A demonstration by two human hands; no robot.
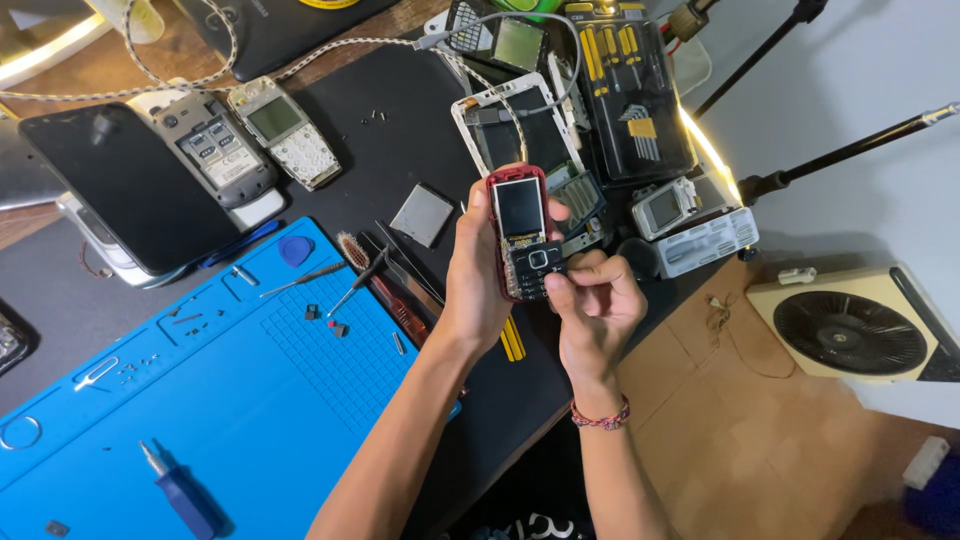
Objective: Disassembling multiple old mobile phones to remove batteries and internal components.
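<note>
Hidden and cut-off parts around the hands

The red phone's point(522, 235) left edge is covered by the left hand point(478, 275); its lower keys are hidden under the right hand point(597, 305). The fan point(862, 325), right of that hand, is cropped by the edge.

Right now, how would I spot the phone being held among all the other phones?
Start at the blue mat; just right of it, two hands meet above the black desk. The left hand grips a red keypad phone, the only red, fully assembled one.

Keypad phone point(523, 235) above the desk point(420, 120) just right of the work mat point(200, 400), screwdriver point(185, 495) on the mat, tool case point(625, 90) behind the phone, fan point(855, 325) far right of it
</note>
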